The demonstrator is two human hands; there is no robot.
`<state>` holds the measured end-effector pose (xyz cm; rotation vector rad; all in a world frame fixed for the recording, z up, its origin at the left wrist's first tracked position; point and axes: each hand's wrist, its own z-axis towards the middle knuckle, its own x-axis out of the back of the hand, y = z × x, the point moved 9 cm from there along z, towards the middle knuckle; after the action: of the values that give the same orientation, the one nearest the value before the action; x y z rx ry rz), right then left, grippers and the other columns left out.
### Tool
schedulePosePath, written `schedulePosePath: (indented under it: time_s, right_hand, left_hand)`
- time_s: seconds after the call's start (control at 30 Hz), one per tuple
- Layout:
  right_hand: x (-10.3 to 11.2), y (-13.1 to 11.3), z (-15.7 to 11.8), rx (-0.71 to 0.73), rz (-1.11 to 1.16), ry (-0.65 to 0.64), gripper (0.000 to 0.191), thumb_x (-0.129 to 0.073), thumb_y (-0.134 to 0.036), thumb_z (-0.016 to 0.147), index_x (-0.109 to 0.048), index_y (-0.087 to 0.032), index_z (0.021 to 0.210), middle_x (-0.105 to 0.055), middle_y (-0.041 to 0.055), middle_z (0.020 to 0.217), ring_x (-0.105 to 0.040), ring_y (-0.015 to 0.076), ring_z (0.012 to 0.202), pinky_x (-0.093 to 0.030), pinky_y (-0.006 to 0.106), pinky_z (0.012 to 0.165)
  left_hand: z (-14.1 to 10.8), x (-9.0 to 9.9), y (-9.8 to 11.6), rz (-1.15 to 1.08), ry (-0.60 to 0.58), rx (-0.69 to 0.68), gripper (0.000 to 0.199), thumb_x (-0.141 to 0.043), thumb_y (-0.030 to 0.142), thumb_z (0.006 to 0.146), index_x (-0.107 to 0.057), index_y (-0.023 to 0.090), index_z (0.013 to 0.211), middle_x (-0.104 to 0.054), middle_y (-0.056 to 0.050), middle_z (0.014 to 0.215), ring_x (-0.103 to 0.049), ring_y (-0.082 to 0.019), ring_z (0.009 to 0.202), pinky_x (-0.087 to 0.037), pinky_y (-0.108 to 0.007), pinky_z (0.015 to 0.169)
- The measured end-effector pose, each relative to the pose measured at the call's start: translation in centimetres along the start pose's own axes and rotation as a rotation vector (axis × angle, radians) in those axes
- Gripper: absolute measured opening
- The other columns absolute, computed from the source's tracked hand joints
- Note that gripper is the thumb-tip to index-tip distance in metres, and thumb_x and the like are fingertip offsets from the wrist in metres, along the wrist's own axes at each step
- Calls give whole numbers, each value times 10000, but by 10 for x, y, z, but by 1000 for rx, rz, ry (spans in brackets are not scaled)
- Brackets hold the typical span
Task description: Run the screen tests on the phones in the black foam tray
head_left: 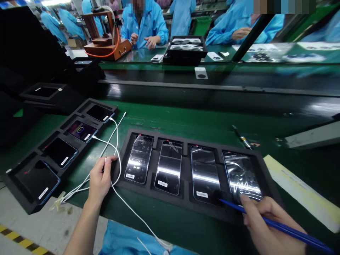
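My left hand pinches the plug of a white charging cable, its metal end pointing up, beside the left edge of a black foam tray. Phones lie face up in that tray, among them a left-end phone and a third phone. My right hand grips a long, slim blue pen-like tool. Its tip is over the lower right of the third phone; contact is unclear. The fingers partly cover the film-wrapped right-end phone.
At left, a second foam tray holds several phones; white cables plug into two, including one with a lit charging ring. A screwdriver-like tool and a yellowish strip lie right. Co-workers in blue sit beyond the dark rail.
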<state>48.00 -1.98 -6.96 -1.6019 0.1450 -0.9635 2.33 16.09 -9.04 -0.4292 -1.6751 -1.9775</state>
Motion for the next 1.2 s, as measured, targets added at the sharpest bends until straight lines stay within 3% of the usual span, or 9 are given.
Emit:
schedulePosePath:
  time_s: [0.2, 0.5, 0.57, 0.73, 0.8, 0.93, 1.1, 1.2]
  right_hand:
    - [-10, -11, 3, 87, 38, -41, 546, -784, -593, 924, -539, -255, 573, -508, -10, 515, -487, 159, 451, -462, 292, 458]
    - [-7, -14, 5, 87, 78, -28, 569, -835, -574, 865, -509, -236, 543, -495, -12, 505, -480, 144, 450, -418, 260, 439]
    - [4, -8, 7, 59, 100, 8, 540, -826, -536, 886, -529, -237, 548, -523, -1, 527, -504, 155, 476, -447, 279, 476]
    - [69, 27, 9, -109, 137, 340, 501, -852, -394, 888, -499, -249, 563, -517, 3, 508, -489, 154, 471, -389, 323, 479]
    - [81, 39, 9, -149, 153, 331, 522, -861, -373, 881, -471, -251, 557, -496, -3, 497, -470, 141, 463, -363, 323, 475]
    - [78, 48, 10, -152, 127, 234, 532, -849, -391, 885, -474, -250, 536, -512, 2, 511, -496, 141, 485, -408, 328, 532]
    - [78, 40, 10, -34, 49, 320, 459, -813, -424, 794, -465, -262, 542, -495, -28, 514, -474, 172, 497, -420, 354, 578]
    - [79, 44, 7, -58, 12, 299, 443, -784, -444, 780, -456, -271, 537, -492, -19, 526, -484, 190, 519, -399, 355, 571]
  left_hand:
    - [0, 11, 11, -39, 129, -117, 408, -485, 480, 1102, -760, 207, 978, -760, -79, 1119, -699, -235, 1131, -506, -363, 1054]
    - [0, 12, 12, -16, 134, -121, 425, -484, 499, 1100, -758, 205, 961, -760, -80, 1099, -703, -238, 1105, -516, -374, 1037]
    - [-1, 13, 10, -25, 138, -122, 426, -485, 502, 1100, -760, 205, 968, -759, -82, 1106, -701, -239, 1112, -511, -379, 1047]
    - [-1, 14, 7, -48, 138, -120, 416, -497, 502, 1098, -758, 204, 973, -749, -87, 1109, -691, -238, 1122, -494, -394, 1073]
    - [0, 15, 8, -31, 149, -127, 427, -499, 514, 1094, -758, 202, 960, -740, -92, 1114, -682, -243, 1128, -494, -404, 1070]
    - [0, 16, 9, -17, 163, -125, 439, -499, 519, 1091, -758, 196, 944, -728, -95, 1107, -675, -246, 1135, -497, -406, 1060]
    - [0, 16, 9, -15, 169, -136, 438, -500, 514, 1092, -758, 197, 937, -734, -88, 1108, -684, -241, 1118, -509, -399, 1031]
    - [0, 16, 7, -15, 169, -152, 440, -492, 510, 1094, -755, 197, 930, -734, -88, 1087, -684, -246, 1109, -508, -408, 1037]
